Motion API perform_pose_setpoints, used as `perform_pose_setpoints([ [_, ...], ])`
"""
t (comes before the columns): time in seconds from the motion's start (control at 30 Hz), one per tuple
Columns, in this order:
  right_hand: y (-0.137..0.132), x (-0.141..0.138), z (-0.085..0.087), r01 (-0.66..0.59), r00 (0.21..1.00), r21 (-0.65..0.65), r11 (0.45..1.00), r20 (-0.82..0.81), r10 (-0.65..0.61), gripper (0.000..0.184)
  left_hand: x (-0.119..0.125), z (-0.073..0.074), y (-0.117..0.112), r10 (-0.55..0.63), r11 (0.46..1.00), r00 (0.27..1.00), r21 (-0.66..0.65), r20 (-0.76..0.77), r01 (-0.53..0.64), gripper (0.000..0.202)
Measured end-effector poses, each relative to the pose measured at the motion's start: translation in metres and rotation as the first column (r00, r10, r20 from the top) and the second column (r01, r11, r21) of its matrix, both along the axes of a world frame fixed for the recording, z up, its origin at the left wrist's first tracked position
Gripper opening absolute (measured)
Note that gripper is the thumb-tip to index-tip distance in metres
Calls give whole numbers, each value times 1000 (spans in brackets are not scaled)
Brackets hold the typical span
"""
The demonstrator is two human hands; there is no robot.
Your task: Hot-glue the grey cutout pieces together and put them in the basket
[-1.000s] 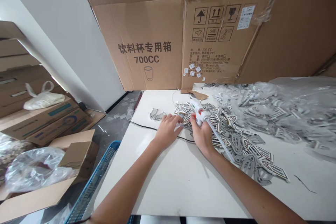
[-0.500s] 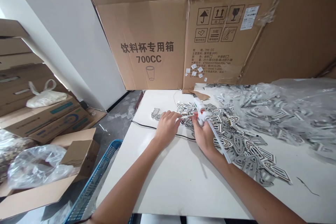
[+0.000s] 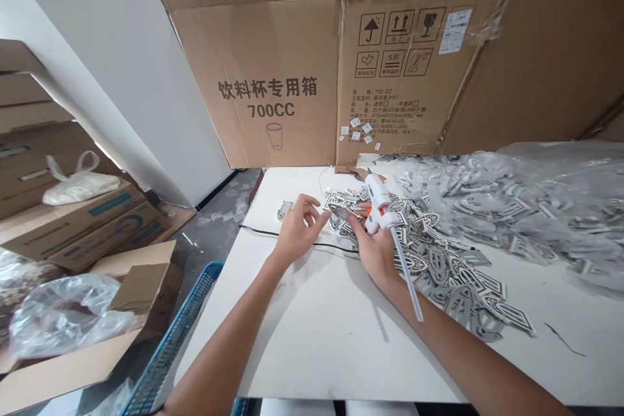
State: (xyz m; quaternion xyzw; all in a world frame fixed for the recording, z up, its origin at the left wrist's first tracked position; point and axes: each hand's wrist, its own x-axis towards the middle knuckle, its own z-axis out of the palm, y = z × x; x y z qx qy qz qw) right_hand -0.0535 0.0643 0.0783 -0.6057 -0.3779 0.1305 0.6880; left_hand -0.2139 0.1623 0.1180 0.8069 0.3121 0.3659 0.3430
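Right hand (image 3: 375, 250): fingers closed round a white hot-glue gun (image 3: 379, 205), orange trigger kept under them. Left hand (image 3: 301, 229): fingers spread open, empty, just beside a heap of grey-and-white patterned cut-outs (image 3: 429, 260) on a white tabletop (image 3: 312, 338).

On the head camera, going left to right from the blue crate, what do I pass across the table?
blue crate → left hand → right hand → grey cut-outs → plastic bag of cut-outs
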Motion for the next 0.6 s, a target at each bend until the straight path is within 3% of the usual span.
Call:
perform_pose_setpoints([
  [0.07,2,5,-4,60,998,-6,998,26,-60,42,-4,2,1,-80,996,975,25,-207,88,24],
  [0.2,5,10,-8,83,997,-13,997,-1,-83,47,-8,8,-3,-282,944,815,5,-506,329,28],
  [0.4,6,10,-12,72,997,-22,997,2,-72,46,-9,11,-5,-261,944,734,-8,-627,330,43],
  [0.6,9,13,-18,76,997,-15,997,21,-75,46,-7,9,-3,-288,951,732,-94,-618,295,44],
])
